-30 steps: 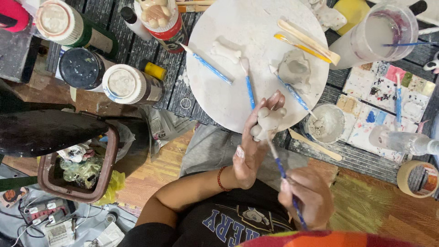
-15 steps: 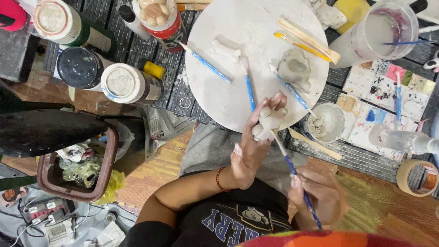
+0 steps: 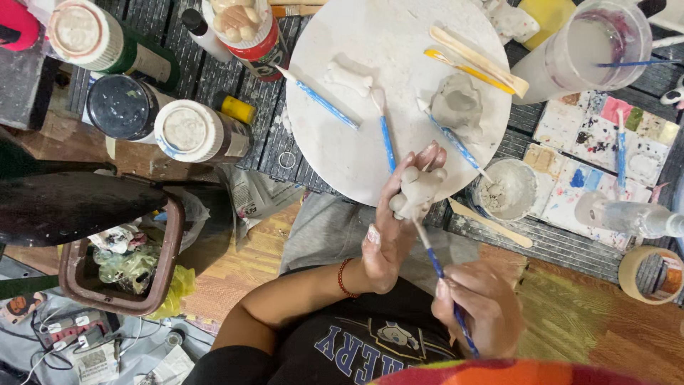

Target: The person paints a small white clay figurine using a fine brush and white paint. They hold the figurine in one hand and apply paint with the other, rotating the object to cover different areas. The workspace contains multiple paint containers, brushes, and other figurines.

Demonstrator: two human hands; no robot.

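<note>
My left hand (image 3: 388,235) holds a small grey clay figure (image 3: 417,191) up at the near edge of a round white board (image 3: 370,150). My right hand (image 3: 479,308) grips a blue-handled brush (image 3: 436,262) whose tip touches the underside of the figure. On the board lie a hollow lump of grey clay (image 3: 456,105), a small white clay piece (image 3: 349,77), three blue brushes (image 3: 322,103) and wooden modelling sticks (image 3: 477,51).
A small bowl of slip (image 3: 506,189) sits right of the board, beside a paint-stained palette (image 3: 605,153) and a cup of cloudy water (image 3: 588,46). Paint jars (image 3: 192,132) stand to the left, a brown bin (image 3: 117,267) below them, a tape roll (image 3: 652,274) at right.
My right hand has shifted a little with the brush, keeping its tip at the figure. My left hand still holds the figure in the same place.
</note>
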